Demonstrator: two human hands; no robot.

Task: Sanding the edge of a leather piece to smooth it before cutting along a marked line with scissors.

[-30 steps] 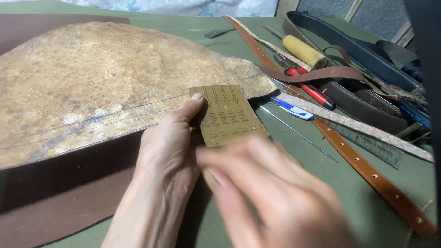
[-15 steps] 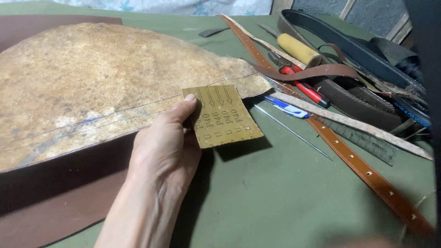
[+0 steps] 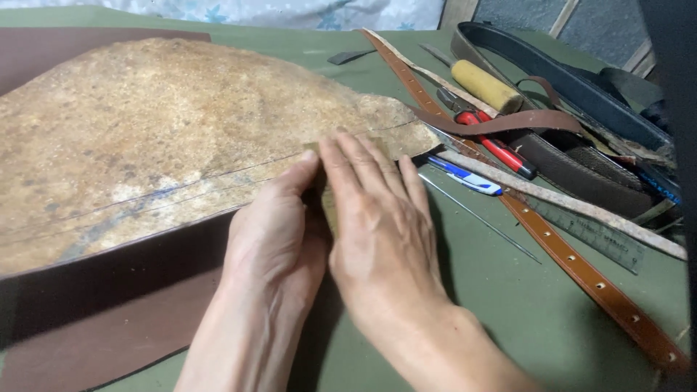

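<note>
In the head view, both hands lie flat and side by side at the middle of the frame, fingers stretched toward twelve o'clock, neither curled around anything. The left hand rests with its thumb edge against the right hand, and together they press down on a small tan card, of which only a narrow sliver shows between them and at the fingertips. The card sits at the lower edge of a large mottled hide that spreads from the centre out to nine and eleven o'clock over a dark brown leather sheet. All of it lies on the green counter. At three o'clock of the right hand lie a blue and white pen and a thin metal rod. A long brown punched strap runs from twelve to five o'clock. At two o'clock sit a red-handled tool, a yellow-handled tool and a metal ruler.
</note>
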